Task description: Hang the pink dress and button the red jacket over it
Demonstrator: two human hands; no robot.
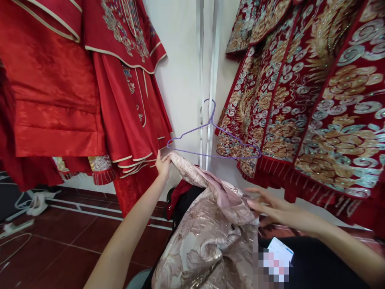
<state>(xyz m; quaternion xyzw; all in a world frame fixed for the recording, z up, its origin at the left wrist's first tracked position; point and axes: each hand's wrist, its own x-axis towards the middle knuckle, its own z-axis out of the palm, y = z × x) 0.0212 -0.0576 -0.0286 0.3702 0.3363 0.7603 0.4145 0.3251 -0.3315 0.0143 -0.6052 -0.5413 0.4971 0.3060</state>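
Note:
A shiny pink-and-silver brocade garment [207, 233] lies bunched in front of me, its upper edge stretched between my hands. My left hand [163, 163] pinches the garment's upper left corner, close below the left end of a purple hanger [192, 129]. At the right end of that edge is my right hand [270, 208], its thumb and a finger on the fabric and another finger stretched out, slightly blurred. The bare hanger hangs against a white upright pole [214, 52], just above the garment.
Red garments [126, 100] hang on the left, and heavily embroidered red ones [288, 104] on the right. A lit phone [278, 257], partly pixelated, rests on dark cloth at lower right. White rack bars [90, 210] and pale shoes [38, 202] are low on the left.

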